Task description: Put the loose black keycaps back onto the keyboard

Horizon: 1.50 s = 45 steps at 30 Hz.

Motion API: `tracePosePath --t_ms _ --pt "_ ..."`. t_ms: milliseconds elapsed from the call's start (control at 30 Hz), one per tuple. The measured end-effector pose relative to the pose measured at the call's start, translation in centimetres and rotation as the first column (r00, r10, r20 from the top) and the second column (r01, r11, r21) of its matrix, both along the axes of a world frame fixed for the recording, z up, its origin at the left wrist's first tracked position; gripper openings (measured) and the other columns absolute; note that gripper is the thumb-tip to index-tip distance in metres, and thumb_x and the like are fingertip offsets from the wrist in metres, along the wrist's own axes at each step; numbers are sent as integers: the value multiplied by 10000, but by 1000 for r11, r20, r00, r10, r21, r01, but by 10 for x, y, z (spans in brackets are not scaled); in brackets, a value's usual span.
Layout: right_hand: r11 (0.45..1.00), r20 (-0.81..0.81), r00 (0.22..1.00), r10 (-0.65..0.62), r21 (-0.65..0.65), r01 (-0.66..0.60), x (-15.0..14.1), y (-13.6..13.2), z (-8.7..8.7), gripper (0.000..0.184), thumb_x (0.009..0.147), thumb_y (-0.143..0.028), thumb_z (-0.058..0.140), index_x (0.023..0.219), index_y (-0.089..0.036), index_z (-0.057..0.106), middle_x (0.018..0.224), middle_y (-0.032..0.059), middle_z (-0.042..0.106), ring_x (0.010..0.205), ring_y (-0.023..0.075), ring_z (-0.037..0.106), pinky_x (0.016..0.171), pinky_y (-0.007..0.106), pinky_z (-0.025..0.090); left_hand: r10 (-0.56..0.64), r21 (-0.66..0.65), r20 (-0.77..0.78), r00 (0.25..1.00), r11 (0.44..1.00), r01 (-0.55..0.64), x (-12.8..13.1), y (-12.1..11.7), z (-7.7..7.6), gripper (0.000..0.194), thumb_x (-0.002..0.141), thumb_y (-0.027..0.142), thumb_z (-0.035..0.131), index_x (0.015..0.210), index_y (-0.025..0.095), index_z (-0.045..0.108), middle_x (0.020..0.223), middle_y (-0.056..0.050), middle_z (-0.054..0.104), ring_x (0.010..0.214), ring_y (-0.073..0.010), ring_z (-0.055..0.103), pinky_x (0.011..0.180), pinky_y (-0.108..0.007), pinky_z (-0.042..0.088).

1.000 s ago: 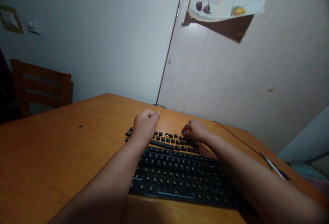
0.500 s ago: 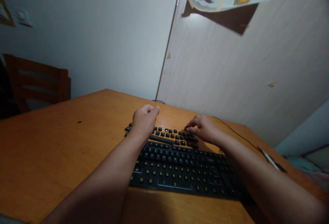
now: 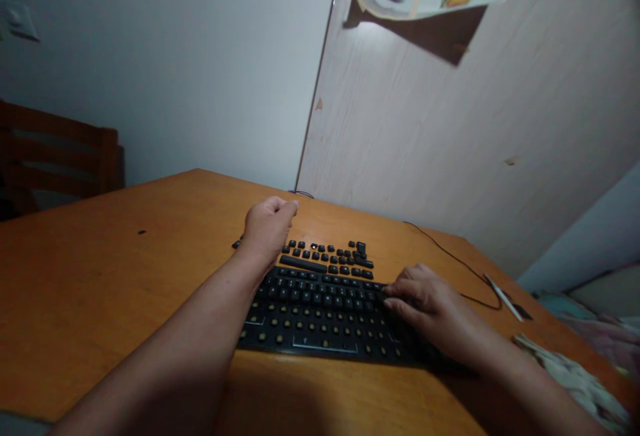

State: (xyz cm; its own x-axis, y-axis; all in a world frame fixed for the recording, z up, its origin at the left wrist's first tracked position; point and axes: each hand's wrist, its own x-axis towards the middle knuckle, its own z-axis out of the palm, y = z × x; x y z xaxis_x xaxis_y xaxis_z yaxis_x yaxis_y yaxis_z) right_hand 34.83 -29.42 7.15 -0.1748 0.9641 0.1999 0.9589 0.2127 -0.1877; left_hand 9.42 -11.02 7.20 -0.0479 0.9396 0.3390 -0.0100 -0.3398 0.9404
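Note:
A black keyboard point(image 3: 325, 353) lies on the wooden table, with keycaps on its upper rows and bare switch stems on the lower rows. My left hand point(image 3: 267, 223) is closed in a loose fist above the loose keycaps; whatever it may hold is hidden. My right hand point(image 3: 425, 303) rests at the keyboard's upper right, thumb and fingers drawn together against it. Anything between those fingertips is too small to make out. Behind the keyboard, loose black keycaps point(image 3: 345, 270) lie in rows, with a long space bar point(image 3: 303, 264) among them.
One small black piece point(image 3: 142, 232) lies alone on the table's left. A cable point(image 3: 450, 256), a white pen-like stick point(image 3: 503, 296) and a crumpled cloth point(image 3: 575, 376) are at the right. A wooden chair point(image 3: 60, 149) stands at the far left, and the wall borders the table's back.
My right hand has come from the loose keycaps toward me, onto the keyboard's upper right. My left hand keeps its closed pose. The view has shifted slightly to the right.

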Motion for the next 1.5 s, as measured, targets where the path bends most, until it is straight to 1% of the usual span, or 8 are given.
tracePosePath --t_ms 633,867,967,1033,1133,1200,1300,1500 --pt "999 164 985 45 -5 -45 -21 -5 -11 186 960 -212 576 841 -233 717 826 58 655 819 223 532 712 352 407 27 25 -49 998 999 -26 -1 1 -2 258 770 380 646 616 192 560 559 23 518 542 -129 434 556 -255 350" --pt "1000 230 973 12 -9 -10 -30 -6 -14 292 986 -204 518 724 -223 645 798 54 653 781 213 538 686 344 395 22 31 -46 999 999 -20 0 4 -5 271 770 391 646 612 193 550 558 24 515 538 -125 433 560 -259 348" --pt "999 362 931 -46 26 39 -37 -9 -18 273 974 -173 488 788 -216 683 802 75 679 738 224 540 684 368 404 17 31 -46 999 999 -16 -1 5 -6 273 772 394 646 615 193 549 564 22 521 537 -125 435 558 -260 348" --pt "998 451 890 -65 46 50 -41 -12 -25 237 931 -142 502 930 -196 733 844 102 711 751 248 567 708 388 432 15 30 -43 999 999 -14 -1 6 -6 273 774 398 645 621 193 551 569 20 526 538 -126 439 557 -261 348" --pt "998 542 838 -56 56 30 -42 -14 -36 344 838 -91 549 1119 -136 742 918 150 746 802 289 616 766 418 475 16 32 -37 999 999 -14 -1 4 -5 268 771 396 649 626 193 551 572 17 528 541 -128 445 553 -262 346" --pt "998 565 823 -53 54 27 -43 -14 -39 388 800 -70 561 1141 -107 744 926 171 753 801 299 632 771 426 488 12 31 -33 999 999 -11 0 3 -4 267 770 391 650 624 193 546 569 19 523 539 -128 443 548 -261 341" --pt "998 523 851 -54 47 35 -43 -16 -31 358 817 -99 552 1110 -128 756 883 144 750 771 284 633 751 416 487 9 23 -27 1000 1000 -9 0 1 -2 268 771 385 647 620 192 539 565 25 515 531 -121 427 546 -258 339" --pt "987 348 924 -157 81 137 -41 -26 -5 281 910 -195 503 1023 -210 760 865 78 711 824 254 619 725 371 438 21 22 -41 999 1000 -20 -1 -1 1 253 779 382 627 638 184 557 576 30 516 554 -123 445 562 -249 350"
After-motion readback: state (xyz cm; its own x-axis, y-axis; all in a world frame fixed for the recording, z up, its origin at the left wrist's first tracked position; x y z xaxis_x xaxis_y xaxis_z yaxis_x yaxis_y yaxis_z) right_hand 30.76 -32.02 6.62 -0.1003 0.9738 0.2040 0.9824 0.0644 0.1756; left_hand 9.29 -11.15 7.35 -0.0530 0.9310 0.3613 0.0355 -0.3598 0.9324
